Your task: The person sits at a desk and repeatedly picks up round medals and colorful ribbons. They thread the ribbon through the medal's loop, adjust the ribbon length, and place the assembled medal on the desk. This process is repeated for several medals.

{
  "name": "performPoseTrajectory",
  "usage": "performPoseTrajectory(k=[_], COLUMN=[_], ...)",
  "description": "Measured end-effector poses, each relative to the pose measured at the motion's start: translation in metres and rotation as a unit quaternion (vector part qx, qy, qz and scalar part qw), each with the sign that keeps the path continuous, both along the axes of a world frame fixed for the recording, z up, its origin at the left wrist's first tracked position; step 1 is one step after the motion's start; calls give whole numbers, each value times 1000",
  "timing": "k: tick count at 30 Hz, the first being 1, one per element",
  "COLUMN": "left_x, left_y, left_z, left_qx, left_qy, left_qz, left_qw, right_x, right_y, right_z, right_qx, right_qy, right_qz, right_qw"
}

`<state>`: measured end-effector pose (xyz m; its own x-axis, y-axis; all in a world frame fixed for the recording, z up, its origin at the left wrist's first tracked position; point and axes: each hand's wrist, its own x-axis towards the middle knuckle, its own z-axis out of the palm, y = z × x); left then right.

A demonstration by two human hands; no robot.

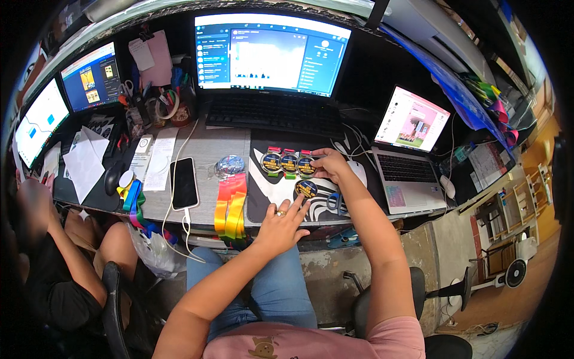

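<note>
a grey desk (pixel 206 143) spans the view, with a wide lit monitor (pixel 272 54) beyond the black-and-white mat (pixel 278 190). right of the mat sits an open laptop (pixel 406 167). left of the mat, red-to-yellow ribbons (pixel 232 206) hang over the desk's edge. the left hand (pixel 284 221), over the mat's near edge, is open, fingers spread, fingertips at a loose round disc (pixel 307 189). the right hand (pixel 330 165), over the mat's right part, bends its fingers against the rightmost medal (pixel 305 168); whether they pinch it i cannot tell. farther left of the mat lies a black phone (pixel 184 183). on the mat are blue scissors (pixel 336 204), three medals in a row (pixel 289 164) and, nearer its near edge, the disc.
</note>
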<state>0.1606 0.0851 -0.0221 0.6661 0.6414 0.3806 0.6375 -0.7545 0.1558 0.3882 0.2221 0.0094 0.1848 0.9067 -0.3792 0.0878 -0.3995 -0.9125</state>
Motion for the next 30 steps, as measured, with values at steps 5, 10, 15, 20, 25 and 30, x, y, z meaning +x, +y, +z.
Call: performPoseTrajectory(k=[5,10,15,20,25,30], left_x=[-1,-2,-2,-2,-6,-23], left_y=[-1,-1,-1,-2,-1,-10], left_z=[1,-1,1,0,-2,1], left_qx=[26,29,37,38,22,-73], left_qy=[11,13,17,21,17,-104], left_qz=[3,2,3,5,-13,-103], left_qw=[1000,999,999,999,1000,986], right_x=[-11,-16,-9,3,-31,-36], right_y=[-3,-3,-7,-34,-88,-115], right_z=[6,7,14,24,24,12], right_qx=[13,24,37,136,64,165], right_qy=[-77,-134,-244,-400,-444,-470], right_qz=[-2,-2,-3,61,136,113], right_qw=[997,991,969,904,883,860])
